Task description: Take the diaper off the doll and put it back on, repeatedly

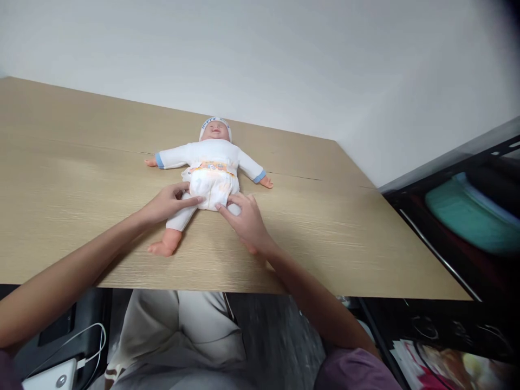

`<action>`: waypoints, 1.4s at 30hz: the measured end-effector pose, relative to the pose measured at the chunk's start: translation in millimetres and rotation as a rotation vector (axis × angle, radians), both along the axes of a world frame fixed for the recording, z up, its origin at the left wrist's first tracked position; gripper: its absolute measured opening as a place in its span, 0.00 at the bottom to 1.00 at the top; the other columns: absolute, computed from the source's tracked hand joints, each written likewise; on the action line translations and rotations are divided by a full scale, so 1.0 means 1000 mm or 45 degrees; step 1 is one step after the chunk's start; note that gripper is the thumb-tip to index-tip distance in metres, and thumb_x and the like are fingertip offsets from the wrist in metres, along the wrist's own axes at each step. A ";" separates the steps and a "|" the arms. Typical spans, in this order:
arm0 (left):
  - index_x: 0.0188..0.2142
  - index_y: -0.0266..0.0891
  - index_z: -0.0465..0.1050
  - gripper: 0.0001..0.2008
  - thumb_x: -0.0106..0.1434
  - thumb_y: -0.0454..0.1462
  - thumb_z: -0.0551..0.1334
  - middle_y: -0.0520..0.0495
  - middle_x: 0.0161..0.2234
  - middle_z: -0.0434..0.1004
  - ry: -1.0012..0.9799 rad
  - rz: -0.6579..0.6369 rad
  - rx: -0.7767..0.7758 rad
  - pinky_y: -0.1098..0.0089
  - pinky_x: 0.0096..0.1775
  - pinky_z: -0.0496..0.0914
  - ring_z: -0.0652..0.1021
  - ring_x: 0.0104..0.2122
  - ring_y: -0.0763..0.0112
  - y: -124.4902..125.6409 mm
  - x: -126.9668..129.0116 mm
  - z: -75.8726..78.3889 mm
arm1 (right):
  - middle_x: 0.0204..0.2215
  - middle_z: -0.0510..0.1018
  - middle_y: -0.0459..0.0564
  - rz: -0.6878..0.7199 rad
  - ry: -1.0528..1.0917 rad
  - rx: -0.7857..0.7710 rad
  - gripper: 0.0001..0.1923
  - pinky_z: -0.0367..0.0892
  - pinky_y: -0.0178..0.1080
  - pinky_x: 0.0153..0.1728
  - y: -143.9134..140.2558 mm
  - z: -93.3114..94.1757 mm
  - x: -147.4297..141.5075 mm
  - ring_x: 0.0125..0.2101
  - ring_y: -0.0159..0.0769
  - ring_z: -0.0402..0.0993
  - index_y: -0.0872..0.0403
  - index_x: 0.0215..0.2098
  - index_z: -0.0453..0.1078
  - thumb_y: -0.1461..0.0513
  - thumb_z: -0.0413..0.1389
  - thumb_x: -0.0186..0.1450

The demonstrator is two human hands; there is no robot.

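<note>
White-clad doll (209,168) lies supine, head away, feet seemingly nearest.

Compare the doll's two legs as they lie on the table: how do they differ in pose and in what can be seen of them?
The doll's leg on the picture's left shows fully, down to its bare foot; the leg on the picture's right is mostly hidden under the right hand. The left hand only touches the first leg near the hip. Both meet the diaper, and the doll lies on the table.
</note>
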State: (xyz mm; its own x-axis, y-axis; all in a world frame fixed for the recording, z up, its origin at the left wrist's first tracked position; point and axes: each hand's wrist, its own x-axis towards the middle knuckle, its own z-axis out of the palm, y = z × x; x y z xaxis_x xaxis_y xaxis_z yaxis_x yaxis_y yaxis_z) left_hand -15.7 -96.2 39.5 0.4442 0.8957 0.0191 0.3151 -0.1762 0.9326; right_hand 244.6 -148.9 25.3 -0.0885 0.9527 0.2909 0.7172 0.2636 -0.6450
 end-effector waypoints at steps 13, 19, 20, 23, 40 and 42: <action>0.56 0.42 0.87 0.31 0.61 0.57 0.81 0.38 0.58 0.89 -0.336 0.053 -0.379 0.51 0.59 0.78 0.85 0.58 0.44 0.002 -0.002 -0.003 | 0.47 0.82 0.53 -0.119 0.166 0.168 0.13 0.69 0.55 0.63 -0.005 -0.007 0.006 0.53 0.51 0.75 0.48 0.40 0.80 0.48 0.65 0.75; 0.53 0.41 0.87 0.29 0.64 0.59 0.78 0.39 0.56 0.89 -0.304 0.013 -0.328 0.51 0.58 0.77 0.85 0.55 0.47 0.007 -0.006 -0.009 | 0.45 0.77 0.52 -0.086 0.210 0.148 0.13 0.71 0.57 0.62 0.005 -0.013 0.021 0.51 0.51 0.78 0.48 0.40 0.83 0.48 0.70 0.72; 0.53 0.41 0.87 0.29 0.64 0.59 0.78 0.39 0.55 0.89 -0.296 -0.007 -0.307 0.51 0.58 0.77 0.85 0.55 0.46 0.008 -0.008 -0.009 | 0.45 0.77 0.52 -0.058 0.215 0.121 0.13 0.71 0.57 0.62 0.007 -0.013 0.023 0.51 0.51 0.79 0.48 0.41 0.83 0.49 0.70 0.72; 0.53 0.44 0.88 0.28 0.63 0.58 0.78 0.39 0.54 0.90 -0.259 -0.089 -0.263 0.48 0.60 0.76 0.84 0.57 0.43 0.012 -0.013 -0.006 | 0.47 0.78 0.53 0.013 0.238 0.058 0.13 0.73 0.55 0.60 0.007 -0.014 0.028 0.51 0.50 0.79 0.48 0.45 0.85 0.48 0.69 0.72; 0.58 0.39 0.81 0.29 0.77 0.59 0.61 0.34 0.58 0.84 0.427 0.395 0.786 0.47 0.68 0.64 0.76 0.58 0.46 0.084 -0.043 -0.007 | 0.61 0.78 0.67 -0.246 -0.229 0.458 0.26 0.66 0.62 0.68 0.103 -0.017 0.091 0.63 0.59 0.71 0.55 0.63 0.76 0.48 0.60 0.74; 0.67 0.38 0.75 0.33 0.76 0.60 0.61 0.30 0.67 0.78 0.569 0.483 0.859 0.46 0.71 0.58 0.70 0.66 0.40 0.101 -0.041 -0.018 | 0.65 0.77 0.71 -0.262 -0.287 0.403 0.33 0.65 0.62 0.69 0.129 -0.025 0.091 0.65 0.61 0.70 0.58 0.68 0.72 0.45 0.58 0.75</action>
